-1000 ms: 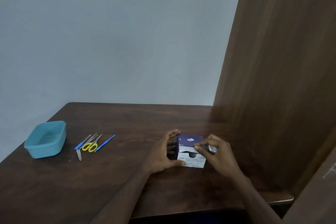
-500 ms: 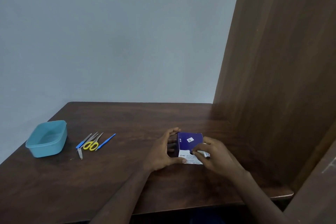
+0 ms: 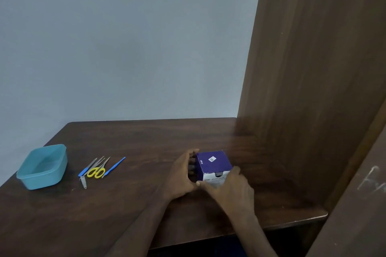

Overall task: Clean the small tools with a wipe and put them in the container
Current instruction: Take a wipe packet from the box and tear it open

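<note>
A purple and white box of wipes [image 3: 213, 164] stands on the dark wooden table [image 3: 135, 144]. My left hand [image 3: 182, 175] grips its left side. My right hand [image 3: 231, 188] covers the lower front of the box, fingers at the opening; whether it pinches a wipe is hidden. Far to the left lie the small tools: yellow-handled scissors [image 3: 97, 171], a blue-handled tool [image 3: 113, 167], another blue-handled tool [image 3: 86, 168], metal tweezers [image 3: 98, 161] and a small nail clipper [image 3: 83, 182]. The light blue container [image 3: 42, 167] sits left of them and holds nothing.
A tall wooden panel [image 3: 313, 89] rises along the table's right side. A pale wall stands behind the table. The table's front edge runs close below my forearms.
My right hand has slid from the box's right top corner down over its front face. My left hand stays on the box's left side. The tools and container have not moved.
</note>
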`<state>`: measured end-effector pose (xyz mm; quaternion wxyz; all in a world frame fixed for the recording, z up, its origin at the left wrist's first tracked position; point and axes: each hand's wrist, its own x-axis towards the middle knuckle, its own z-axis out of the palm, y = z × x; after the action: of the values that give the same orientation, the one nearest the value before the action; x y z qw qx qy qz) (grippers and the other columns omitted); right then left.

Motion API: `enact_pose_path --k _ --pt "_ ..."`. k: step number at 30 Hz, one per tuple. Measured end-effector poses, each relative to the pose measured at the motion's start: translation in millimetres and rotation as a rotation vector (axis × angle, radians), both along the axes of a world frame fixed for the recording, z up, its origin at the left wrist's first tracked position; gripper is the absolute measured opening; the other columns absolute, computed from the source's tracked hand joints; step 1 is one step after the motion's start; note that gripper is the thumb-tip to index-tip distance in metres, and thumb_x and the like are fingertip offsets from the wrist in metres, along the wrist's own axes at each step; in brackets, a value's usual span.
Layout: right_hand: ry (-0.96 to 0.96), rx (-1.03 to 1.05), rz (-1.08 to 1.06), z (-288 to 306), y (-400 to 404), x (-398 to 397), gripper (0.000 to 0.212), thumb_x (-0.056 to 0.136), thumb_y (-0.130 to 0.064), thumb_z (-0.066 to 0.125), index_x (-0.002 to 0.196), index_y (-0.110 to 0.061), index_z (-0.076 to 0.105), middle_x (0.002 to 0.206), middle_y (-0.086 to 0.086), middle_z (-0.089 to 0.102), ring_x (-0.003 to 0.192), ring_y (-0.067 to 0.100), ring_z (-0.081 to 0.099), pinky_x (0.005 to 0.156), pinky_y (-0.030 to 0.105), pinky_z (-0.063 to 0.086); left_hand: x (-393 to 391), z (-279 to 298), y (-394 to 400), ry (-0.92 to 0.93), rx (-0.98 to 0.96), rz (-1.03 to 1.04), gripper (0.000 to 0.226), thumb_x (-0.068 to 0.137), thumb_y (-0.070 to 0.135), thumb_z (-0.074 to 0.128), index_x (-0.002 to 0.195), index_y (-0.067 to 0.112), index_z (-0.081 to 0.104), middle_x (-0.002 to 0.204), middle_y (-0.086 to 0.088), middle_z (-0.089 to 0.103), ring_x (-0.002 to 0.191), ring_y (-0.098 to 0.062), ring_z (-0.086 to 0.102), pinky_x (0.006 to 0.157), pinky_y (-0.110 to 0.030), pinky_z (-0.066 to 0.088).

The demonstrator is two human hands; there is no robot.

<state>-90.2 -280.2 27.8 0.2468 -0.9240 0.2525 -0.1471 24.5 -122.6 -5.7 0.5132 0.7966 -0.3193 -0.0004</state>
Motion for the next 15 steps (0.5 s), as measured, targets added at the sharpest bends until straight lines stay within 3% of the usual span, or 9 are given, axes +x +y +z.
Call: enact_pose_path --k 2,5,7,10,15 --pt "-0.042 0.016 -0.018 -1 3 2 0.101 0.058 -0.092 0.074 0.119 -0.018 0.042 0.117 0.002 0.065 0.108 0.023 0.069 0.093 0.043 0.058 2 -1 -1 0.014 -0.005 -0.012 0.117 0.062 0.043 0.102 0.158 0.031 0.037 0.15 0.013 0.059 0.131 -0.005 0.064 0.104 -0.033 0.06" --pt "-0.095 0.068 -0.021 -1 -8 7 0.091 0.063 -0.081 0.081 0.115 -0.018 0.041 0.114 0.006 0.069 0.104 0.028 0.071 0.088 0.044 0.06 1 1 1 0.051 0.013 -0.039 0.14 0.054 0.045 0.108 0.166 0.036 0.025 0.158 0.02 0.049 0.136 -0.001 0.059 0.105 -0.021 0.056" --pt "-0.133 0.11 -0.04 1 -26 8 0.091 0.064 -0.074 0.086 0.118 -0.015 0.043 0.116 0.011 0.071 0.105 0.032 0.072 0.085 0.043 0.061 1 3 2 0.037 0.015 -0.025 0.146 0.051 0.052 0.107 0.168 0.037 0.021 0.16 0.021 0.046 0.137 0.0 0.057 0.104 -0.023 0.057" --pt "-0.162 0.146 -0.086 10 -61 10 0.099 0.068 -0.067 0.089 0.134 -0.008 0.045 0.132 0.017 0.068 0.119 0.035 0.069 0.088 0.04 0.058 1 6 2 -0.004 0.047 0.011 0.144 0.051 0.062 0.103 0.167 0.039 0.021 0.157 0.02 0.048 0.134 0.001 0.057 0.102 -0.027 0.059" --pt "-0.145 0.15 -0.125 19 -112 21 0.107 0.066 -0.07 0.089 0.14 -0.008 0.044 0.146 0.017 0.061 0.131 0.036 0.062 0.098 0.045 0.059 1 4 1 -0.069 0.06 0.033 0.123 0.055 0.071 0.097 0.157 0.043 0.034 0.146 0.022 0.056 0.123 0.005 0.061 0.096 -0.024 0.059"
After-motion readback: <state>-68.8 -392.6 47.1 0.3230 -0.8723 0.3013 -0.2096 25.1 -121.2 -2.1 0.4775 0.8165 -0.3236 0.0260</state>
